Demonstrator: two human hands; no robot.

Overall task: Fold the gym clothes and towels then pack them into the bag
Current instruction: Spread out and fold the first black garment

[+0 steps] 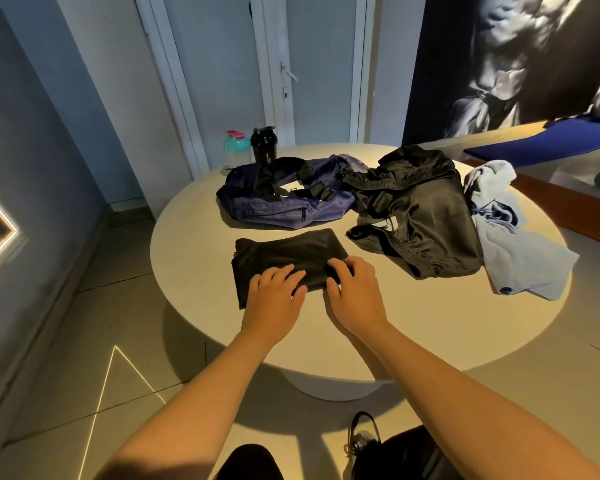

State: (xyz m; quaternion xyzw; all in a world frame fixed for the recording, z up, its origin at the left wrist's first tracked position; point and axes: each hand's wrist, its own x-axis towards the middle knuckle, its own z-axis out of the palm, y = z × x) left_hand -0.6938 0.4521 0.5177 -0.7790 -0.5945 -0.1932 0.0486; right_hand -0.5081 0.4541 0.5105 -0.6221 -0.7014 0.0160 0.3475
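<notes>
Left hand (276, 292) lay flat, fingers (284, 273) straight, pressing the folded black garment (291, 252) on the counter (413, 323). Right hand (355, 289) curled, pinching its edge just beside them. Judged: smooth outward, keep edges aligned before 1 more fold. Bag (291, 209) lay beyond the fingers.

Teal bottle (237, 147) beside black shaker (264, 145), perhaps touching.

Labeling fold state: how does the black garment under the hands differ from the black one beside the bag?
The folded garment is a flat, neat rectangle; the crumpled garment lies spread and rumpled. The left hand and right hand are on the folded garment; none touches the crumpled garment. Both are black.
</notes>
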